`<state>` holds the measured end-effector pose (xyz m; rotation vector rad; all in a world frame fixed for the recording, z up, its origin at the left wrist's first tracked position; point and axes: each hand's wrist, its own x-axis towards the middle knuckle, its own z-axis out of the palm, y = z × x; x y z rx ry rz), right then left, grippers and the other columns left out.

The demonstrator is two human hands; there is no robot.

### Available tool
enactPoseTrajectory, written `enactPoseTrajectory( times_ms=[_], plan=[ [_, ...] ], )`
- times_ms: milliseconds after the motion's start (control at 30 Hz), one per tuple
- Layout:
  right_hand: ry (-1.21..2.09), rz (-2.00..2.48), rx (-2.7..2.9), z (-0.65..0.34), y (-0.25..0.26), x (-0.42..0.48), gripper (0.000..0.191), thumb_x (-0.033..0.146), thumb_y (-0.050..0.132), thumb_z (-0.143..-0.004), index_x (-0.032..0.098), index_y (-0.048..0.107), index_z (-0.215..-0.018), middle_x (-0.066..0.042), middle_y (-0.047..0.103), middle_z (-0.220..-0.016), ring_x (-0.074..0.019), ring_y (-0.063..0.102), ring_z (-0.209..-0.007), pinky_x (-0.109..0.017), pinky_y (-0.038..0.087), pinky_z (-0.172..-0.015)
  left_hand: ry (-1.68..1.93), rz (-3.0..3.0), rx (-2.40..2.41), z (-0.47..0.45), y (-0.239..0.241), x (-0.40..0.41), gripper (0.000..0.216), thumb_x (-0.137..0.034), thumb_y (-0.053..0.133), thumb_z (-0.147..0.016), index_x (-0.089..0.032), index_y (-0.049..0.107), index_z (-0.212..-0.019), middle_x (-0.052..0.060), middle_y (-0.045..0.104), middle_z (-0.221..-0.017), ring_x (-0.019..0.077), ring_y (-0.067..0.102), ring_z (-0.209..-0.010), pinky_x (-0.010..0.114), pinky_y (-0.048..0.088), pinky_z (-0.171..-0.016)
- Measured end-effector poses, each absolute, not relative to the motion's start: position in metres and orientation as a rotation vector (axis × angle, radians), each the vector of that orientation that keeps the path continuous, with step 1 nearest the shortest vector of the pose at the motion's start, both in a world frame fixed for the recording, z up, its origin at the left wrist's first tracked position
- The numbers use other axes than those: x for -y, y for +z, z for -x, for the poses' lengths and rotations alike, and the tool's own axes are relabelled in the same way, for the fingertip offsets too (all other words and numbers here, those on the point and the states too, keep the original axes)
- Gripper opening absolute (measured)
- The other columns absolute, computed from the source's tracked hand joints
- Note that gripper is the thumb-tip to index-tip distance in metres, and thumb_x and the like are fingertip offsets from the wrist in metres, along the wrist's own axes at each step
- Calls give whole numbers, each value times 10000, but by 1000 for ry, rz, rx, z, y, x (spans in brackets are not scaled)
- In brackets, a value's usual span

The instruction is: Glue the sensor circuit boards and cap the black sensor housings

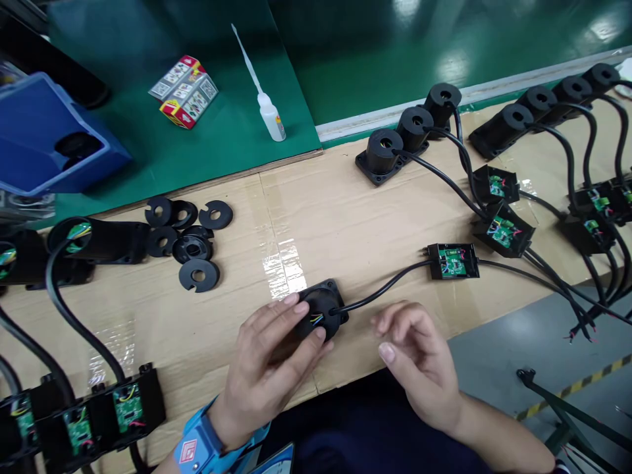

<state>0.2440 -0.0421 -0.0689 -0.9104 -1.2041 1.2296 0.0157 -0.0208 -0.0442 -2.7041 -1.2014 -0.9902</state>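
My left hand (276,355), with a blue band on its wrist, grips a black round housing on a square base (323,303) by its side and top. Thin coloured wires show in the housing's opening. A black cable (382,289) runs from it to a small open black box (453,261) holding a green circuit board. To the right of the housing, my right hand (417,362) hovers apart from it, fingers half curled and nothing visible between them. Several black slotted discs (199,275) lie on the cardboard to the left.
Finished-looking rows of black housings (384,155) with cables and board boxes (503,230) line the right. More wired housings (111,240) and boxes (128,408) stand left. Behind are a white dropper bottle (271,118), a small printed carton (185,92) and a blue bin (54,138).
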Motion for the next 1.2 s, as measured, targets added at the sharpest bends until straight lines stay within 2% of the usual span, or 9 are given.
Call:
enactPoseTrajectory(
  times_ms=[100, 200, 333, 433, 633, 800, 933, 1067, 1200],
  plan=[
    [532, 948, 1632, -259, -55, 24, 255, 31, 689, -825, 141, 539, -999, -42, 580, -1015, -121, 578, -985, -295, 493, -888, -956, 2716, 1153, -15, -45, 23, 439, 3, 814, -770, -151, 693, -1164, 122, 580, -1289, 282, 560, -1300, 447, 512, -1014],
    [248, 979, 1845, -271, -44, 2, 269, 138, 774, -846, 131, 615, -1062, -74, 640, -1051, -171, 604, -1019, -374, 484, -916, -859, 2797, 1139, -12, -51, 23, 557, -14, 791, -805, -168, 667, -1326, 131, 564, -1424, 325, 517, -1382, 487, 499, -1076],
    [284, 1023, 1973, -272, -43, -17, 253, 245, 765, -909, 170, 664, -1128, -69, 693, -1097, -200, 618, -1081, -426, 449, -999, -854, 2826, 1169, -15, -53, 19, 607, 9, 805, -773, -115, 635, -1342, 154, 571, -1441, 355, 507, -1403, 492, 522, -1087],
    [292, 1027, 2007, -269, -50, -25, 242, 240, 741, -937, 180, 656, -1156, -45, 696, -1109, -187, 616, -1084, -432, 415, -1050, -930, 2757, 1205, -23, -50, 14, 488, -21, 823, -777, -129, 670, -1227, 137, 622, -1344, 303, 554, -1351, 446, 551, -1052],
    [387, 916, 2056, -272, -55, -34, 194, 140, 684, -970, 173, 658, -1159, -30, 673, -1030, -132, 595, -962, -314, 448, -873, -1004, 2749, 1250, -30, -51, 11, 475, -37, 778, -838, -156, 652, -1280, 153, 564, -1415, 260, 571, -1342, 418, 570, -1066],
    [341, 861, 2031, -271, -43, -52, 132, 149, 669, -980, 159, 674, -1112, -19, 673, -990, -120, 597, -929, -293, 450, -844, -1071, 2773, 1116, -24, -42, -14, 479, 17, 740, -838, -133, 633, -1280, 161, 569, -1409, 268, 572, -1329, 453, 547, -1094],
    [219, 934, 1969, -261, -32, -93, 147, 211, 576, -1041, 135, 683, -1105, -49, 674, -999, -161, 607, -943, -325, 455, -855, -1095, 2669, 991, -22, -32, -76, 437, -47, 738, -869, -146, 606, -1274, 156, 595, -1386, 262, 605, -1284, 423, 559, -1051],
    [126, 1103, 1986, -253, -35, -136, 254, 263, 478, -1076, 145, 698, -1121, -69, 664, -1047, -222, 588, -970, -388, 423, -869, -1071, 2682, 974, -23, -39, -138, 237, -124, 655, -959, -140, 595, -1188, 127, 617, -1384, 233, 614, -1273, 401, 547, -1060],
    [103, 1175, 2033, -255, -49, -148, 226, 238, 560, -1025, 161, 682, -1199, -87, 663, -1115, -272, 586, -1019, -431, 409, -884, -928, 2723, 1023, -21, -53, -157, 200, -204, 574, -1022, -126, 602, -1203, 130, 618, -1418, 235, 607, -1314, 422, 536, -1081]
  ],
)
